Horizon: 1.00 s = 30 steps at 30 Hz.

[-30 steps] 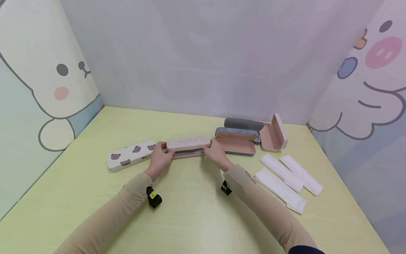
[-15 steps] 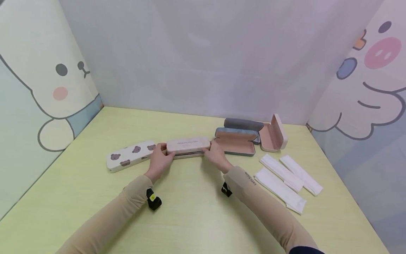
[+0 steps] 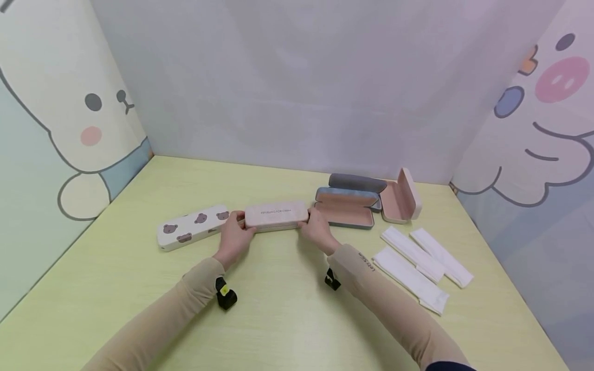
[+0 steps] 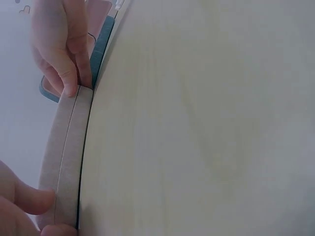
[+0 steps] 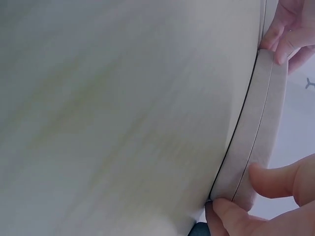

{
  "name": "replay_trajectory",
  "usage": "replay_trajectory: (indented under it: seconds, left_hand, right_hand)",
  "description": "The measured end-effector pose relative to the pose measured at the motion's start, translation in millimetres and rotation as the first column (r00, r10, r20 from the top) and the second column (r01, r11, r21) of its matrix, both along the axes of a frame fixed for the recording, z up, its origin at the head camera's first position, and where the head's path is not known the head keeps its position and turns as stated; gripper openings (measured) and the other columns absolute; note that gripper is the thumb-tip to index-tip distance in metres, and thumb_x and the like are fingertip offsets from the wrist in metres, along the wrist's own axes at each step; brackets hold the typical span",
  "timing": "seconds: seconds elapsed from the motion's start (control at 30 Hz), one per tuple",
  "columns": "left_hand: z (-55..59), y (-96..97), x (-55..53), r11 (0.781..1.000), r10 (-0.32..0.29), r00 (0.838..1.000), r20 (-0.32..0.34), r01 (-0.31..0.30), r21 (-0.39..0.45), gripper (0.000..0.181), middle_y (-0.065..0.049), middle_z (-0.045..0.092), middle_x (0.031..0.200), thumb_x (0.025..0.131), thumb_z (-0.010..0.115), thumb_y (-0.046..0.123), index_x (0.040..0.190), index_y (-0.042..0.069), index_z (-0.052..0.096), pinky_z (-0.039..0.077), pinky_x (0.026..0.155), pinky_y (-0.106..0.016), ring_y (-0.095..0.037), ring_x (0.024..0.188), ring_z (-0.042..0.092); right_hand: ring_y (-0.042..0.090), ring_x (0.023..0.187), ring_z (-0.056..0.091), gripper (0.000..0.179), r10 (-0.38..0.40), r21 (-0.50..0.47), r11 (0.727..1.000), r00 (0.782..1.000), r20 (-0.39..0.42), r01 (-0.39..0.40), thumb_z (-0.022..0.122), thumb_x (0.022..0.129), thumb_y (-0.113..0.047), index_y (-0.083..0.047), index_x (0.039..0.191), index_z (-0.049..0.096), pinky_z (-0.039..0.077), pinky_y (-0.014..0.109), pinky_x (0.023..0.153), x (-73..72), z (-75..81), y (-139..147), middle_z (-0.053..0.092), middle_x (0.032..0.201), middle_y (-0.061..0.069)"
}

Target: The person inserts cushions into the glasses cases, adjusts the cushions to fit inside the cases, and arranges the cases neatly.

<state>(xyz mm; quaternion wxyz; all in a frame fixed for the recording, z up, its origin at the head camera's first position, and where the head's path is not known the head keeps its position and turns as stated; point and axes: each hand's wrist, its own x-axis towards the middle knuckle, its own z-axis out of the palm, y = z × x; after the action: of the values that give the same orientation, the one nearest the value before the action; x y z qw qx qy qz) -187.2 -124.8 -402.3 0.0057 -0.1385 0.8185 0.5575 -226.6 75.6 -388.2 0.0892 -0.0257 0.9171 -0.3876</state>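
A pale pink glasses case with small lettering on its lid lies on the table, lid down on its base. My left hand grips its left end, and my right hand grips the right end. In the left wrist view a thin seam runs along the front of the glasses case, with a thumb close by it. The right wrist view has the right thumb pressed on the lid side near the seam. Whatever lies inside the case is hidden.
A white case with bear prints lies left of my left hand. Beyond my right hand stand open cases: a blue one, a grey one and a pink one. Folded white cloths lie at the right.
The pink case's lid has come down onto its base, and the gap at the front has disappeared. Both hands have kept their places at its ends.
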Motion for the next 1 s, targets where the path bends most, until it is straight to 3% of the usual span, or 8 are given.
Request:
replay_trajectory:
  seconds: [0.3, 0.6, 0.83, 1.0]
  left_hand:
    - [0.2, 0.4, 6.4, 1.0, 0.022, 1.0, -0.001, -0.022, 0.011, 0.058, -0.024, 0.04, 0.144, 0.087, 0.061, -0.004, 0.139, -0.006, 0.035, 0.043, 0.107, -0.04, -0.036, 0.132, 0.046]
    - [4.3, -4.2, 28.2, 0.998, 0.039, 0.999, 0.034, -0.04, 0.041, 0.059, -0.026, 0.041, 0.143, 0.086, 0.063, -0.001, 0.137, -0.007, 0.035, 0.044, 0.105, -0.04, -0.038, 0.13, 0.048]
    - [6.1, -17.9, 50.4, 0.999, 0.041, 0.998, 0.038, -0.04, -0.022, 0.059, -0.027, 0.044, 0.14, 0.088, 0.063, 0.004, 0.139, -0.005, 0.035, 0.044, 0.105, -0.043, -0.038, 0.127, 0.051]
    - [9.3, -22.5, 60.1, 0.998, 0.046, 0.998, 0.049, -0.043, -0.051, 0.06, -0.029, 0.045, 0.139, 0.088, 0.064, 0.008, 0.138, -0.007, 0.034, 0.044, 0.105, -0.045, -0.039, 0.127, 0.051]
  right_hand:
    - [0.017, 0.074, 0.05, 0.022, 0.037, -0.069, 0.997, 0.999, -0.037, -0.039, 0.067, 0.086, -0.006, 0.002, 0.107, 0.065, 0.038, 0.022, 0.062, 1.0, 0.8, 7.9, 0.066, 0.097, 0.015]
    - [0.013, 0.067, 0.048, 0.021, 0.106, -0.093, 0.99, 0.994, -0.035, -0.109, 0.07, 0.084, -0.006, 0.003, 0.103, 0.066, 0.038, 0.02, 0.058, 4.4, 0.0, 8.0, 0.068, 0.09, 0.014]
    - [0.009, 0.071, 0.05, 0.018, 0.201, -0.093, 0.974, 0.978, -0.053, -0.205, 0.071, 0.083, -0.006, 0.003, 0.097, 0.067, 0.04, 0.016, 0.062, 9.5, -1.1, -1.8, 0.07, 0.093, 0.013]
    - [0.01, 0.067, 0.047, 0.012, 0.242, -0.057, 0.968, 0.969, -0.04, -0.244, 0.071, 0.083, -0.007, 0.0, 0.092, 0.067, 0.039, 0.017, 0.059, 11.1, 3.9, -9.4, 0.068, 0.082, 0.008]
